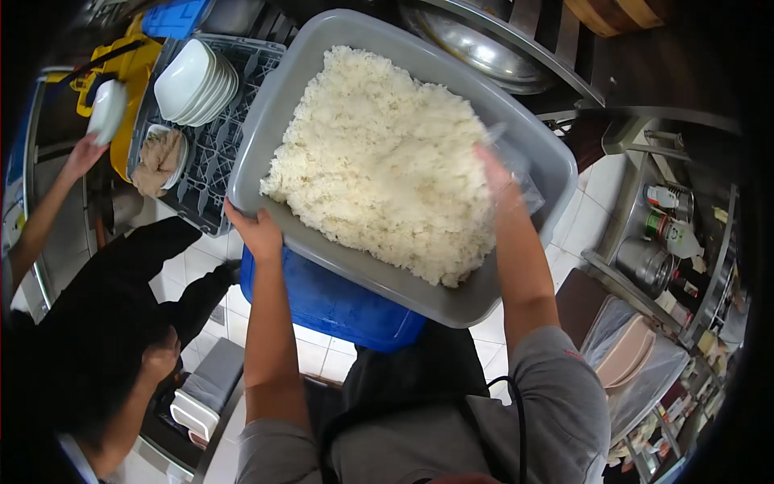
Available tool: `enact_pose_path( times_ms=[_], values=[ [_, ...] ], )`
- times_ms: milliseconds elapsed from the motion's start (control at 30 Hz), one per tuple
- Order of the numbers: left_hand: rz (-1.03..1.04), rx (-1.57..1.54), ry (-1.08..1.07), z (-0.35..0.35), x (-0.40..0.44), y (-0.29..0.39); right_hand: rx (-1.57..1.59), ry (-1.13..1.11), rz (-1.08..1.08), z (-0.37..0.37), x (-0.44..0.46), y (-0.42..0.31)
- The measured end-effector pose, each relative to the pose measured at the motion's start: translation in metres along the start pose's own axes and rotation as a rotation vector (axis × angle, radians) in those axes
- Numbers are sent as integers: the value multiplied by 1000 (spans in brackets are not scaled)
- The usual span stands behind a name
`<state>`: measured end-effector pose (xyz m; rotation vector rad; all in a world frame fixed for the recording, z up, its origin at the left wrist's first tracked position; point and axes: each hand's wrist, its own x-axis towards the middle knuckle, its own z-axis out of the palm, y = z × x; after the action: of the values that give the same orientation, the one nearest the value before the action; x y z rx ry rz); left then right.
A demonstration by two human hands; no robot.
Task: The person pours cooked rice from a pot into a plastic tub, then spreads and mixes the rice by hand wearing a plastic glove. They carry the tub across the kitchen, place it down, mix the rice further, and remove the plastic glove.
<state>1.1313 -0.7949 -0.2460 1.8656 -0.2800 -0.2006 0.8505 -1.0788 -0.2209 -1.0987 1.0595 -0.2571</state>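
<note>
A large grey plastic tub (pixel 266 113) sits tilted in front of me, with a big mound of cooked white rice (pixel 379 161) in it. My left hand (pixel 256 234) grips the tub's near left rim. At the right side of the mound is my right hand (pixel 498 179), inside the tub and against the rice. Loose clear plastic (pixel 516 165), apparently a thin glove, surrounds that hand. Its fingers are blurred and partly hidden, so their pose is unclear. Beneath the tub's near side shows a blue plastic lid or container (pixel 330 298).
On the left, a grey dish rack (pixel 214 177) carries stacked white bowls (pixel 193 85) and a bowl with a brown cloth. Beside it, another person's hand (pixel 85 153) holds a white dish (pixel 107 111). Metal shelving (pixel 621 218) with cans and pots stands on the right.
</note>
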Motion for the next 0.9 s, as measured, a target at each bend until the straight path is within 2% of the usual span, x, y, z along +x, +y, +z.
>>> enact_pose_path(
  times_ms=[33, 100, 133, 233, 300, 333, 400, 500, 600, 700, 733, 800, 900],
  values=[
    [-2, 39, 9, 1, 1, -5, 62, -186, -35, 2, -13, 6],
    [-45, 14, 56, 5, 2, -1, -405, -191, -313, 41, -60, 0],
    [-62, -5, 78, 7, 5, 0, -935, 13, -543, 77, -88, -11],
    [-98, 1, 137, 8, 9, -3, -1609, 75, -618, 91, -122, 30],
    [-21, 127, 114, 6, 11, -2, -1913, -12, -587, 71, -119, 69],
    [18, 191, 108, 4, 12, -2, -1848, -52, -513, 52, -102, 84],
    [-49, 209, 100, 9, 13, 3, -1653, -88, -350, 19, -72, 88],
    [-30, 253, 136, 7, 11, 6, -1115, 48, -81, 37, -88, 6],
    [-50, 273, 148, 7, 7, 12, -1099, 155, 36, 77, -109, -48],
    [-78, 279, 141, 6, 9, 18, -1361, 299, -159, 115, -89, -51],
    [-82, 270, 136, 6, 9, 19, -1561, 152, -327, 127, -81, -60],
    [-59, 264, 143, 5, 9, 18, -1841, -6, -537, 149, -58, -71],
    [9, 271, 171, 8, 9, 14, -2117, -15, -654, 179, -4, -60]
  ],
)
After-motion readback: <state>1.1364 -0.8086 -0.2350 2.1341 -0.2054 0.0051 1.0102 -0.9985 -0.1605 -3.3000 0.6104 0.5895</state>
